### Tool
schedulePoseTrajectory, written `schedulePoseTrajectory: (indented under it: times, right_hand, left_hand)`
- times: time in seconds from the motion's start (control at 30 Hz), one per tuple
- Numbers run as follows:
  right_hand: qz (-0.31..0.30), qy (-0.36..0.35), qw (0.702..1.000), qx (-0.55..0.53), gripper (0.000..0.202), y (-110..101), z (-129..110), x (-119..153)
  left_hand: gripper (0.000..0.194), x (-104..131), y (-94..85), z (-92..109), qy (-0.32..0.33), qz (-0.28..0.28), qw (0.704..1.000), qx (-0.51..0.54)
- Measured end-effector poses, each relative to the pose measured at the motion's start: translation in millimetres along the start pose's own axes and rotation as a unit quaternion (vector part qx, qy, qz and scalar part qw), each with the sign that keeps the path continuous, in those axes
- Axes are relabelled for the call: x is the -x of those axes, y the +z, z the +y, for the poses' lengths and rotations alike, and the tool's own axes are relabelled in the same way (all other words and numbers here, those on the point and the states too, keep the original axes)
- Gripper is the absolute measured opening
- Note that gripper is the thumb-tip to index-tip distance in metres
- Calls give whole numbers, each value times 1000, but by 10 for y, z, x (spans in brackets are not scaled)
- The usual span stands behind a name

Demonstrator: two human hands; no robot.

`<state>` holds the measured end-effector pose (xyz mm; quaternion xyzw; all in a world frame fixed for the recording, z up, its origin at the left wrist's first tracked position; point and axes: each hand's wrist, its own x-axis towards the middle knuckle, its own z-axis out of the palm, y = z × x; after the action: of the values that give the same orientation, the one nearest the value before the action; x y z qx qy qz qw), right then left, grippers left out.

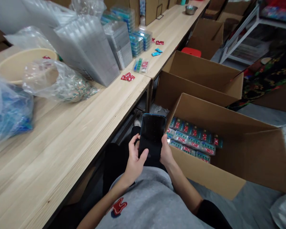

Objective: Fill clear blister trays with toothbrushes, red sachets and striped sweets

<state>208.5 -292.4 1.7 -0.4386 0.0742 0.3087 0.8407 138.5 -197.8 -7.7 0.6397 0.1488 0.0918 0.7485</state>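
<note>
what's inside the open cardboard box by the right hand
Rows of clear packs with red and green contents; anything beneath them or behind the near wall is covered.

My phone (153, 128) has a smooth, glossy black face, flecked with tiny specks. My shirt (154, 194) is matt grey cloth, lightly creased. Beside me the table (62, 143) is pale wood, smooth, with the grain showing under a dull sheen. The near carton (209, 176) is plain brown cardboard, matt; the packs (194, 142) in it are clear, shiny plastic. The trays (89, 47) are thin see-through plastic with a greyish haze, and the bag (72, 89) by them is crinkled clear film, full of glints. The basin (11, 63) is smooth cream plastic, the sachets (128, 77) glossy and printed. I'd take the bowl (191, 10) for shiny metal, though it's too far off to be sure.
</note>
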Motion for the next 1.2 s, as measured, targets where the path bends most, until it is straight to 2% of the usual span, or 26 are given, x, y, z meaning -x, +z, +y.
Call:
schedulePoseTrajectory:
  times: [0.2,0.43,0.73,0.8,0.87,0.97,1.03,1.1,1.2]
  right_hand:
    - [-30,42,998,-27,79,-4,-27,31]
    - [3,14,1000,-28,67,-26,-13,35]
    - [1,12,999,-43,70,-19,-43,54]
    - [-14,12,999,-48,70,-19,-51,47]
    - [-32,-2,998,-46,71,-20,-43,33]
    - [-41,-28,998,-40,72,-39,18,-3]
    - [-41,-28,998,-35,73,-74,83,-38]
    - [-47,-20,998,-30,74,-129,150,-87]
    - [-67,-18,997,-16,78,-237,218,-183]
  left_hand:
    - [62,51,-46,62,7,-43,999,19]
    - [62,79,-50,43,8,-61,997,39]
    - [57,91,-45,45,8,-62,997,35]
    - [53,95,-67,-6,21,-52,998,5]
    - [56,93,-94,-68,56,-31,995,-75]
    - [81,56,-104,-137,97,-33,968,-231]
    - [95,0,-80,-159,81,-61,949,-298]
    - [93,-80,-45,-173,52,-84,942,-322]
    - [88,-241,-23,-191,19,-100,946,-307]
